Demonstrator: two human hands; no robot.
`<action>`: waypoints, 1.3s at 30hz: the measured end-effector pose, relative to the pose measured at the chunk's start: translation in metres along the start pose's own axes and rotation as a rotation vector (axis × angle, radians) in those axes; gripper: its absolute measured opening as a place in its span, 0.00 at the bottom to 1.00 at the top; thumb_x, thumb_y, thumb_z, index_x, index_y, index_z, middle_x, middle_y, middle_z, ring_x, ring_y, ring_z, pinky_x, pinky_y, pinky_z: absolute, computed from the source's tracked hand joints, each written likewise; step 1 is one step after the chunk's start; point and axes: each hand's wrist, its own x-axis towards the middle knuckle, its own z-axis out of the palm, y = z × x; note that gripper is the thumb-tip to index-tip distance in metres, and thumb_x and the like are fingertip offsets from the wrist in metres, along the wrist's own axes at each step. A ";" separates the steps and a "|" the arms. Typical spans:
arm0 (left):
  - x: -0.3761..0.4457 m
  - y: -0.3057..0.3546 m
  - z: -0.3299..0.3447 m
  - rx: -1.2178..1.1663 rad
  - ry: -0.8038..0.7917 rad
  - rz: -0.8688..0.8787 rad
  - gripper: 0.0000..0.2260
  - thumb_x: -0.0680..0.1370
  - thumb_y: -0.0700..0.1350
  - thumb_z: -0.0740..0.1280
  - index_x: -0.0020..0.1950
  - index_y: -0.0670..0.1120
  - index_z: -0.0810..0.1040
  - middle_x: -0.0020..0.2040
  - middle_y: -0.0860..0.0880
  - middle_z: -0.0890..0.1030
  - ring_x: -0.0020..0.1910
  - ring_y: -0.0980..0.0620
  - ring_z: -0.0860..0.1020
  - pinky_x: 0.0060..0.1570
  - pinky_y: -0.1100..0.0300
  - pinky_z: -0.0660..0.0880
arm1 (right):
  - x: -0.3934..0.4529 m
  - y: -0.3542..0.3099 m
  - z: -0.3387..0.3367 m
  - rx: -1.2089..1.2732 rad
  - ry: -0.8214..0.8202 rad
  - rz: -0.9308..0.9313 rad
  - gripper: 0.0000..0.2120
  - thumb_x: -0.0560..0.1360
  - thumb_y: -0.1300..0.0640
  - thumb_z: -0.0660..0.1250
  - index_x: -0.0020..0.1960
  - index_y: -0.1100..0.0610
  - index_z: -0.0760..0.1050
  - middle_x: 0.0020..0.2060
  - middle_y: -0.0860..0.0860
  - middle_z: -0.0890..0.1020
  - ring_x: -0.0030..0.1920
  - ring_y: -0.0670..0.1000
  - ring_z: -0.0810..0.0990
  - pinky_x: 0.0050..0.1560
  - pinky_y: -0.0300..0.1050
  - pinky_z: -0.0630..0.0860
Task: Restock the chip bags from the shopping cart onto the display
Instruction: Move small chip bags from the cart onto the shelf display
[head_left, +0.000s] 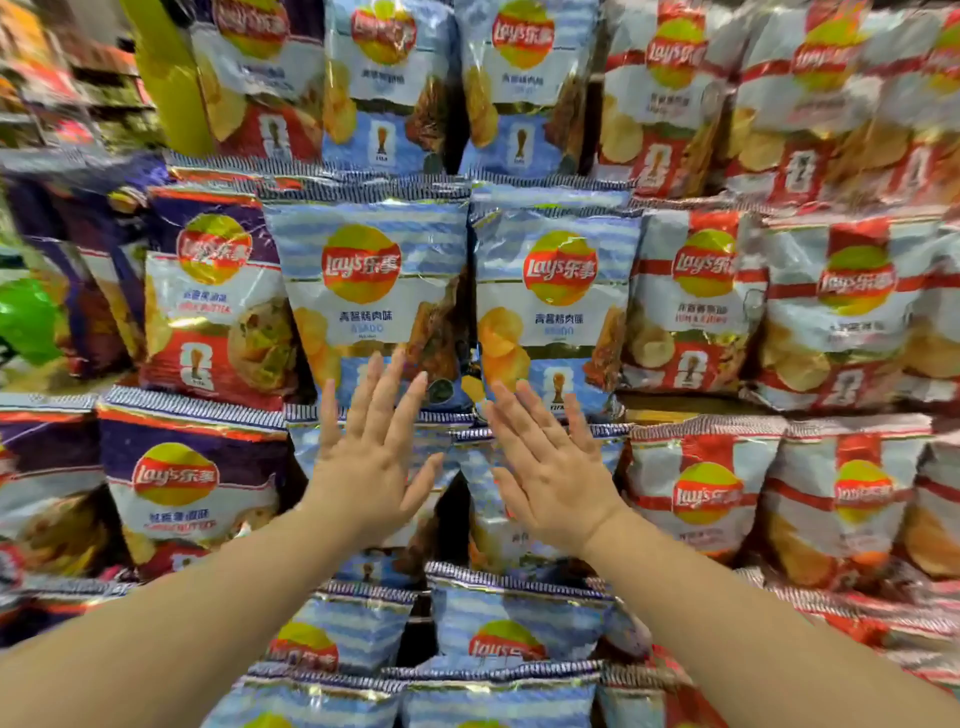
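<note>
1. Two hands reach toward the display with fingers straight and spread, holding nothing: the left hand (363, 457) lies over the foot of the left blue bag (371, 291), the right hand (545, 467) over the foot of the right blue bag (558, 296). Whether the fingertips press the foil or hover just off it I cannot tell, since the picture is smeared there.
2. Far left, the purple bags (208, 291) stand packed against the blue column; a sideways shove from the left hand could tilt one out of line.
3. In the middle, the two blue bags stand upright side by side, touching. They are puffed and slippery-looking, so an uneven push would likely rock one forward, and it could slide off onto the blue bags (498, 613) on the tiers below.
4. A hard push risks crushing the chips or bursting a seam.
5. To the right, red-and-white bags (696, 296) crowd the same tier, leaving no slack for a shifted bag.
6. No shopping cart shows in this view, so the remaining stock is out of sight.
</note>
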 end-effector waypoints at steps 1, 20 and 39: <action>0.015 0.000 -0.010 -0.003 0.034 -0.025 0.32 0.79 0.61 0.50 0.77 0.43 0.53 0.79 0.45 0.47 0.77 0.46 0.46 0.72 0.42 0.40 | 0.017 0.007 -0.005 0.018 0.023 0.052 0.27 0.82 0.46 0.41 0.78 0.54 0.42 0.77 0.47 0.41 0.77 0.48 0.42 0.75 0.54 0.39; 0.110 -0.024 -0.008 0.148 -0.013 -0.068 0.32 0.78 0.60 0.49 0.78 0.46 0.50 0.78 0.45 0.52 0.77 0.49 0.47 0.72 0.45 0.41 | 0.090 0.059 0.013 0.043 0.072 0.350 0.33 0.78 0.47 0.50 0.78 0.54 0.40 0.77 0.51 0.45 0.77 0.52 0.43 0.74 0.56 0.38; 0.089 -0.106 -0.132 0.274 -0.095 0.096 0.28 0.81 0.57 0.43 0.74 0.40 0.59 0.74 0.44 0.62 0.77 0.52 0.41 0.72 0.43 0.38 | 0.173 -0.007 -0.057 0.150 0.054 -0.262 0.27 0.80 0.48 0.49 0.75 0.60 0.55 0.77 0.53 0.51 0.77 0.52 0.42 0.76 0.54 0.41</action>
